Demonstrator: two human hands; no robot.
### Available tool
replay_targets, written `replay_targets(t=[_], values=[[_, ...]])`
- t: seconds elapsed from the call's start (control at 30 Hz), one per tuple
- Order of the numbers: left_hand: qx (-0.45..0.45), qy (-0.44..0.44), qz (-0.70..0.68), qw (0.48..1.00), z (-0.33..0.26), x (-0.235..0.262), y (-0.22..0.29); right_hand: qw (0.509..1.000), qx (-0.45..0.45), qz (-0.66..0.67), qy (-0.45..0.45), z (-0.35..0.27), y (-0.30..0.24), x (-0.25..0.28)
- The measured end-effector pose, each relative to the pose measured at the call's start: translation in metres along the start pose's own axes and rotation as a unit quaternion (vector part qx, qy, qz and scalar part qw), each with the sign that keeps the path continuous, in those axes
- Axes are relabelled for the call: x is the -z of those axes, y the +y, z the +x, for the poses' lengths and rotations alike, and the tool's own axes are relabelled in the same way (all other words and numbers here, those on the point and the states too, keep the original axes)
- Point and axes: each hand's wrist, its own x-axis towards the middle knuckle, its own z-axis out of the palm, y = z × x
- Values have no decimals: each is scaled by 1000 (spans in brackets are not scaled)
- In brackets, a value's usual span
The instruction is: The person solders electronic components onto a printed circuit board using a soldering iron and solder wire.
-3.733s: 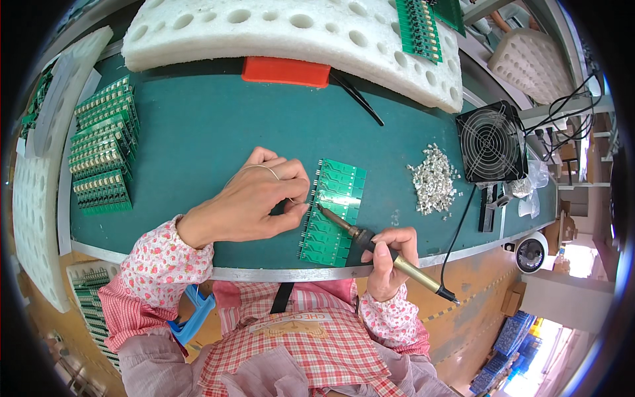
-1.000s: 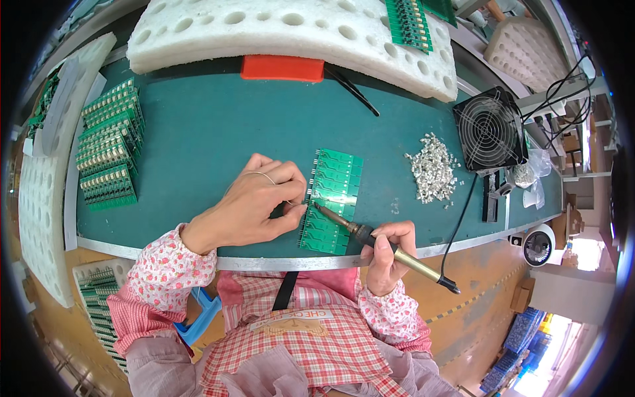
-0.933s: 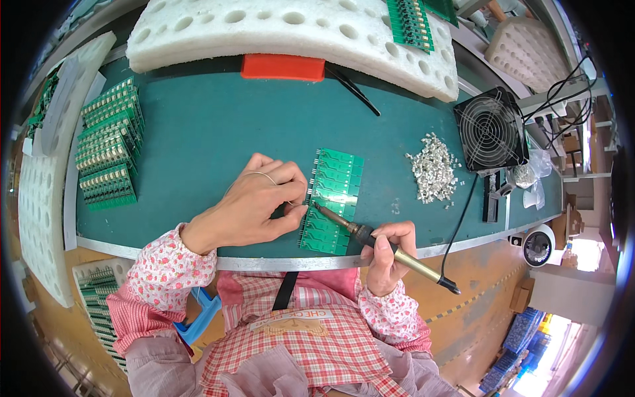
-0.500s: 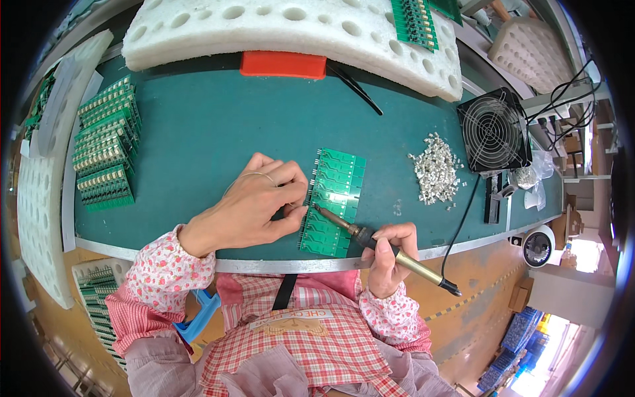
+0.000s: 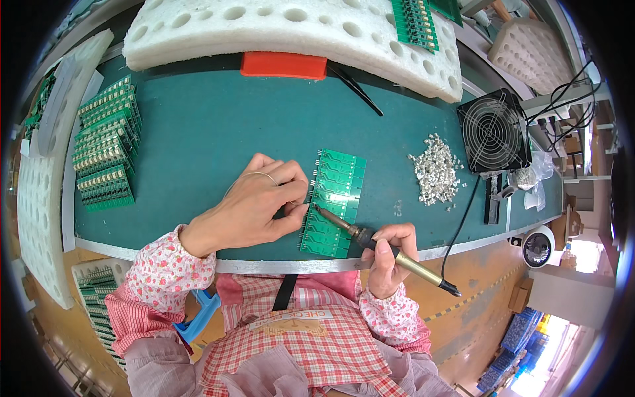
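Observation:
A green circuit board panel point(image 5: 334, 198) lies on the green mat near the table's front edge. My right hand point(image 5: 390, 255) grips a soldering iron point(image 5: 380, 246), whose tip touches the panel's left side. My left hand point(image 5: 254, 205) rests on the mat at the panel's left edge, fingers curled together; something thin may be pinched in them, but I cannot make it out.
Stacked green boards point(image 5: 106, 152) sit at the left. A pile of small metal parts point(image 5: 435, 175) and a black fan point(image 5: 493, 132) are at the right. White foam trays point(image 5: 291, 26), a red block point(image 5: 283, 65) and black tweezers point(image 5: 354, 89) lie at the back.
The iron's tip has shifted slightly along the panel's left edge. Both hands otherwise stay in place.

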Motion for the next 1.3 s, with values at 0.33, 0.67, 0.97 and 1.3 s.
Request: replay_targets(t=[0.33, 0.67, 0.97, 1.3], values=[[1, -7, -1, 1000, 1, 0, 0, 1000, -17, -9, 4, 0, -2, 0], [5, -30, 16, 999, 1, 1, 0, 1000, -9, -4, -9, 1, -1, 0], [-3, -18, 23, 1000, 1, -1, 0, 1000, -6, 2, -11, 1, -1, 1], [-28, 89, 123, 988, -12, 4, 24, 988, 151, -29, 12, 3, -4, 0]])
